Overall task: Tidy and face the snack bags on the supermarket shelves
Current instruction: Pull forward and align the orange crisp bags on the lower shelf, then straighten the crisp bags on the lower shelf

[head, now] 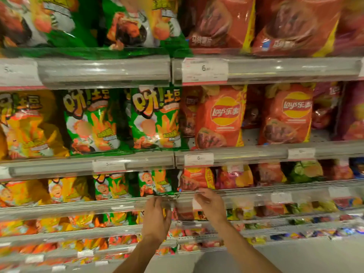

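Head view, snack aisle, shelving in stacked tiers, each edged by a clear price rail [106,71] carrying paper price tags [204,70] so that a label sits under its product. Top tier: green bags [126,26] at left, dark red chip bags [222,24] at right, standing upright with printed fronts outward, the faced state the task asks for. Second tier: a yellow bag [29,123], two green fry bags [90,121] side by side, then two red chip bags [220,117], upright with logos forward; gaps beside the red ones show further bags set deeper. Third tier, the working level: smaller yellow, green and red bags, slightly tilted. Left hand [156,219]: raised to the rail of this tier just below a small green bag [155,183], fingers loosely spread, gripping nothing visible. Right hand [210,205]: fingertips at the lower edge of a small red bag [197,179], apparently touching it at the rail; motion blur hides whether they pinch it, so closure cannot be told. Judgement: both hands sit at the seam between green and red stock, probably to pull the front bags forward and square them to the rail. Lower tiers: mixed bags, too blurred to itemise.
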Action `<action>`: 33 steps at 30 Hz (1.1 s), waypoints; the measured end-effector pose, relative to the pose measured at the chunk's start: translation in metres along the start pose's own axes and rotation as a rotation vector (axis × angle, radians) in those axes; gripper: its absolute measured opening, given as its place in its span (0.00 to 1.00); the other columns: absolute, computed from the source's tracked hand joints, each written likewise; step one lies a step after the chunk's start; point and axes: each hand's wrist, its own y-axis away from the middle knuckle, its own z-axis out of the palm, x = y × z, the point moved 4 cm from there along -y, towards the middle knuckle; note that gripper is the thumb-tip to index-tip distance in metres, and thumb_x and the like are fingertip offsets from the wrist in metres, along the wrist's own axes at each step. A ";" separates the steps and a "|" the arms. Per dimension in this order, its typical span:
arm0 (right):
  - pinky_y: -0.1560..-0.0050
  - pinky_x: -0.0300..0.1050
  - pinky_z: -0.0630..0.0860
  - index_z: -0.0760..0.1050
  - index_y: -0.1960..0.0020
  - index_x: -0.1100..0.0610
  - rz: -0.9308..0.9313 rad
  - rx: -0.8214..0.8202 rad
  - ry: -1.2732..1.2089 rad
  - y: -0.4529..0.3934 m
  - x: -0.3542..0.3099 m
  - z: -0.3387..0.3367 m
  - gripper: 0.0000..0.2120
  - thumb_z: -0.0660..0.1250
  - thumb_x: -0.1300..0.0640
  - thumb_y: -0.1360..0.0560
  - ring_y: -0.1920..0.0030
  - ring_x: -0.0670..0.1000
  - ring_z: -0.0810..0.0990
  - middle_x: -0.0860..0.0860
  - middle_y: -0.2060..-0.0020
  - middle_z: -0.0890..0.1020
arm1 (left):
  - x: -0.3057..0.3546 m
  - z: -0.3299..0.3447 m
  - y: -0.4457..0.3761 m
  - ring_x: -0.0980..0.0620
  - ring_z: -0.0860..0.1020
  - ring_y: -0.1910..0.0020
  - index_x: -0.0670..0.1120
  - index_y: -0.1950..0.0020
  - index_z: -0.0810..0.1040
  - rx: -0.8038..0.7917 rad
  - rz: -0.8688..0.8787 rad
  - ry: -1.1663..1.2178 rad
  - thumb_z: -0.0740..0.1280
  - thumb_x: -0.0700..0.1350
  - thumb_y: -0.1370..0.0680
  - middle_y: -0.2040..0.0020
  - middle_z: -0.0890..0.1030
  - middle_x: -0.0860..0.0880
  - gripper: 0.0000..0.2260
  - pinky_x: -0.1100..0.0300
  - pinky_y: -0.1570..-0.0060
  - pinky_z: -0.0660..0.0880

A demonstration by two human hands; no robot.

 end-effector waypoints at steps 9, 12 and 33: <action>0.47 0.48 0.81 0.83 0.47 0.62 0.124 0.155 0.042 -0.026 0.060 -0.192 0.06 0.73 0.61 0.23 0.50 0.56 0.84 0.58 0.52 0.86 | 0.134 0.073 -0.010 0.41 0.79 0.44 0.41 0.40 0.79 0.026 -0.175 0.286 0.68 0.42 0.22 0.43 0.81 0.41 0.12 0.52 0.44 0.75; 0.59 0.34 0.77 0.81 0.43 0.62 0.128 0.200 0.117 -0.037 0.070 -0.241 0.10 0.73 0.59 0.22 0.53 0.54 0.82 0.52 0.55 0.84 | 0.171 0.095 -0.015 0.41 0.77 0.39 0.39 0.36 0.78 0.039 -0.169 0.305 0.68 0.40 0.22 0.39 0.79 0.39 0.15 0.54 0.39 0.71; 0.28 0.56 0.72 0.64 0.25 0.56 0.035 -0.040 0.296 -0.155 0.064 -0.279 0.50 0.82 0.38 0.38 0.29 0.58 0.73 0.56 0.30 0.74 | 0.207 0.144 -0.092 0.48 0.79 0.45 0.45 0.31 0.68 -0.003 -0.270 0.458 0.83 0.55 0.38 0.45 0.81 0.48 0.41 0.48 0.41 0.77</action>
